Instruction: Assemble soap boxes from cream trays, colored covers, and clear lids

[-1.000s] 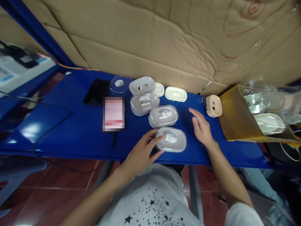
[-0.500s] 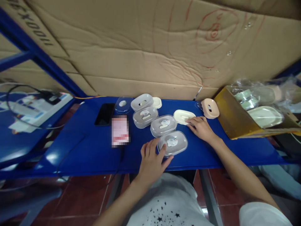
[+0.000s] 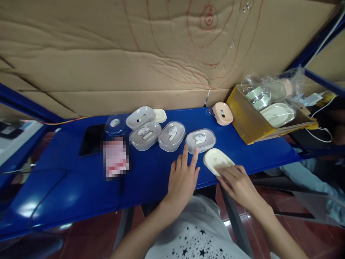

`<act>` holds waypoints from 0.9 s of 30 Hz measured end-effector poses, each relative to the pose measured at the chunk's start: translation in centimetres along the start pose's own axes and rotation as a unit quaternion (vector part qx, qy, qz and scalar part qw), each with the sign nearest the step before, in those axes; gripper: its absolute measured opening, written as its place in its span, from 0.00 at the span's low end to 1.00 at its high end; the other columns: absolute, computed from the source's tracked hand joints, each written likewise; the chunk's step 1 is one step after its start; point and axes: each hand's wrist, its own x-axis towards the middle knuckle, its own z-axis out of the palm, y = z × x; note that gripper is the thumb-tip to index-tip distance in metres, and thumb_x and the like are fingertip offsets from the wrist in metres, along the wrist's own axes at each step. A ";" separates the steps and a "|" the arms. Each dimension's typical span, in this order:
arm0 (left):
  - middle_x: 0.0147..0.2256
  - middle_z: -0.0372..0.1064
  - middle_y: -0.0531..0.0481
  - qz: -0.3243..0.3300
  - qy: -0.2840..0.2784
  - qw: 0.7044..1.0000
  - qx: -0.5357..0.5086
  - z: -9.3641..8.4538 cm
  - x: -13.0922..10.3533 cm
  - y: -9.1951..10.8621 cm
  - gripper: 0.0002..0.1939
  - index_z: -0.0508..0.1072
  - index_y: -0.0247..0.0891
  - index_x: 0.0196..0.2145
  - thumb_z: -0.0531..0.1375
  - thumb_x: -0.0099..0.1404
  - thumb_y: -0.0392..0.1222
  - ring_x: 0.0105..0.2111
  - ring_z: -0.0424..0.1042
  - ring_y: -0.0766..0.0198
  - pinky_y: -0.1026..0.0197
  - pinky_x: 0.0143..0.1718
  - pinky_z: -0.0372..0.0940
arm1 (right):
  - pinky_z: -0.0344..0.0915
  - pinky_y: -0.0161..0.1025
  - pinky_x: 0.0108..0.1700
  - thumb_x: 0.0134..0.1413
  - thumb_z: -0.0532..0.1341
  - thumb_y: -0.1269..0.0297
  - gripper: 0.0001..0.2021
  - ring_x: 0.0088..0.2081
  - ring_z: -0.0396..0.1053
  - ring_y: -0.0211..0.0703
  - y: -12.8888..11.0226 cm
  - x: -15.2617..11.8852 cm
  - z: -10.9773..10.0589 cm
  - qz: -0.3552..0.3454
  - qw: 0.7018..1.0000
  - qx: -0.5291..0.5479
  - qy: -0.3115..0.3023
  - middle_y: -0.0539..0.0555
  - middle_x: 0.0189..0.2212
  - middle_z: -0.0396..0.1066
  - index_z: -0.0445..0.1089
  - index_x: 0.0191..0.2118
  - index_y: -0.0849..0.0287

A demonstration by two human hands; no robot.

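Item 1: my right hand (image 3: 238, 185), low on the near edge of the blue table (image 3: 151, 172). Its fingers (image 3: 225, 175) lie on the near end of a cream soap-dish tray (image 3: 217, 160); the tray sits flat on the table, just ahead of the knuckles, and the hand rests on top of it rather than closing round it. Fingers loosely spread, grip open.

Item 2: my left hand (image 3: 183, 178), flat on the table just left of the tray. Two fingertips (image 3: 194, 154) reach up to the near rim of a lidded grey soap box (image 3: 201, 140); I cannot tell whether they touch it. The hand is open and holds nothing.

Item 3: row of lidded grey soap boxes running left from that one, a second (image 3: 171, 135) and a third (image 3: 145, 135), each with a round sticker on the lid. Behind them a loose grey lid (image 3: 140, 117) leans on a cream piece (image 3: 160, 115).

Item 4: pink soap-dish part (image 3: 222, 113) standing by the back wall, just beside a yellow carton (image 3: 242, 118) with bagged cream trays (image 3: 277, 114) inside.

Item 5: black phone (image 3: 91, 144) at far left, a blurred pink card (image 3: 115, 158) near it.

Item 6: cardboard sheet (image 3: 134, 54) along the back.
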 end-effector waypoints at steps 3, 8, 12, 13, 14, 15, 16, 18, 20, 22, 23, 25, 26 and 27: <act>0.78 0.50 0.32 0.081 -0.036 0.995 -0.053 -0.6 -1.5 -0.7 0.34 0.50 0.46 0.80 0.54 0.82 0.42 0.70 0.66 0.36 0.33 0.62 0.70 | 0.69 0.52 0.59 0.79 0.58 0.59 0.15 0.52 0.79 0.49 -0.2 1.7 0.0 -0.078 0.995 0.068 -0.015 0.54 0.53 0.83 0.76 0.63 0.48; 0.69 0.67 0.37 0.135 -0.054 0.988 -0.049 -1.7 -4.3 -3.9 0.19 0.70 0.44 0.66 0.56 0.82 0.40 0.69 0.68 0.45 0.33 0.69 0.66 | 0.67 0.49 0.68 0.82 0.50 0.50 0.23 0.66 0.72 0.51 6.4 9.2 0.1 0.020 0.989 0.048 0.140 0.59 0.64 0.76 0.74 0.65 0.53; 0.68 0.66 0.34 0.119 -0.005 0.993 -0.021 -2.7 -5.9 -6.7 0.16 0.72 0.42 0.63 0.58 0.81 0.39 0.67 0.70 0.43 0.34 0.65 0.71 | 0.62 0.58 0.68 0.76 0.52 0.38 0.40 0.67 0.70 0.68 13.1 15.8 0.8 0.116 0.980 0.005 0.162 0.78 0.63 0.74 0.70 0.67 0.75; 0.68 0.66 0.34 0.109 0.001 0.994 -0.021 -2.9 -6.1 -7.3 0.16 0.73 0.42 0.62 0.59 0.81 0.39 0.67 0.70 0.42 0.34 0.64 0.71 | 0.63 0.60 0.67 0.75 0.53 0.36 0.40 0.64 0.73 0.67 14.2 16.8 1.0 0.131 0.978 -0.003 0.164 0.78 0.58 0.77 0.73 0.64 0.75; 0.68 0.67 0.34 0.100 0.005 0.995 -0.025 -3.1 -6.2 -7.8 0.15 0.74 0.43 0.61 0.59 0.80 0.39 0.66 0.71 0.42 0.34 0.64 0.72 | 0.65 0.61 0.65 0.74 0.55 0.35 0.38 0.60 0.76 0.65 15.0 17.4 1.2 0.144 0.976 -0.008 0.166 0.75 0.54 0.80 0.76 0.61 0.71; 0.67 0.67 0.35 0.090 0.007 0.995 -0.032 -3.2 -6.3 -8.2 0.13 0.75 0.43 0.60 0.60 0.80 0.39 0.66 0.71 0.42 0.34 0.64 0.72 | 0.67 0.61 0.63 0.73 0.57 0.36 0.34 0.56 0.78 0.62 15.4 17.6 1.2 0.153 0.973 -0.011 0.170 0.71 0.51 0.81 0.78 0.57 0.66; 0.67 0.67 0.36 0.082 0.009 0.996 -0.042 -3.3 -6.3 -8.6 0.12 0.76 0.43 0.58 0.60 0.80 0.40 0.66 0.71 0.42 0.35 0.64 0.73 | 0.70 0.61 0.60 0.73 0.58 0.38 0.29 0.53 0.79 0.59 15.6 17.5 1.1 0.158 0.971 -0.011 0.176 0.67 0.50 0.82 0.79 0.55 0.62; 0.68 0.67 0.36 0.067 0.013 0.995 -0.068 -3.2 -6.4 -9.3 0.12 0.76 0.43 0.57 0.63 0.79 0.44 0.67 0.71 0.41 0.34 0.64 0.72 | 0.74 0.60 0.57 0.75 0.60 0.43 0.22 0.49 0.79 0.56 14.9 16.3 0.4 0.156 0.968 -0.006 0.198 0.65 0.49 0.82 0.79 0.53 0.57; 0.69 0.65 0.36 0.050 0.017 0.994 -0.100 -3.1 -6.4 -9.7 0.15 0.75 0.43 0.57 0.65 0.77 0.49 0.67 0.70 0.41 0.35 0.66 0.72 | 0.76 0.59 0.58 0.76 0.59 0.48 0.21 0.50 0.79 0.57 12.7 14.4 -0.6 0.137 0.965 0.002 0.223 0.66 0.51 0.81 0.78 0.56 0.59; 0.71 0.63 0.37 0.027 0.019 0.990 -0.139 -3.0 -6.5 -10.0 0.17 0.73 0.44 0.58 0.66 0.77 0.51 0.69 0.69 0.42 0.36 0.68 0.70 | 0.75 0.58 0.61 0.75 0.61 0.52 0.17 0.55 0.78 0.57 9.3 12.1 -1.5 0.096 0.966 0.021 0.239 0.63 0.53 0.81 0.78 0.58 0.55; 0.72 0.62 0.38 0.012 0.017 0.987 -0.157 -3.0 -6.5 -10.1 0.18 0.72 0.45 0.60 0.65 0.77 0.52 0.70 0.68 0.43 0.36 0.69 0.70 | 0.76 0.60 0.62 0.73 0.64 0.57 0.15 0.56 0.78 0.58 7.4 10.9 -1.8 0.057 0.966 0.056 0.245 0.61 0.54 0.80 0.77 0.59 0.52; 0.74 0.60 0.38 -0.017 0.005 0.983 -0.183 -3.0 -6.6 -10.1 0.24 0.68 0.48 0.65 0.66 0.77 0.52 0.71 0.67 0.44 0.37 0.70 0.69 | 0.77 0.61 0.60 0.71 0.67 0.66 0.18 0.57 0.78 0.58 3.5 8.6 -1.6 -0.044 0.970 0.115 0.210 0.57 0.55 0.80 0.75 0.63 0.47; 0.74 0.60 0.38 -0.027 -0.004 0.982 -0.187 -3.0 -6.6 -10.1 0.29 0.64 0.49 0.69 0.66 0.76 0.53 0.72 0.66 0.44 0.37 0.70 0.69 | 0.77 0.60 0.61 0.70 0.67 0.69 0.22 0.59 0.78 0.57 1.8 7.7 -1.3 -0.088 0.972 0.140 0.168 0.57 0.55 0.80 0.74 0.65 0.46; 0.75 0.59 0.38 -0.033 -0.013 0.982 -0.187 -3.0 -6.6 -10.1 0.34 0.60 0.51 0.72 0.67 0.75 0.54 0.72 0.65 0.43 0.36 0.70 0.68 | 0.77 0.60 0.62 0.70 0.66 0.72 0.24 0.60 0.77 0.56 0.5 6.9 -0.8 -0.122 0.970 0.161 0.132 0.56 0.56 0.80 0.72 0.68 0.46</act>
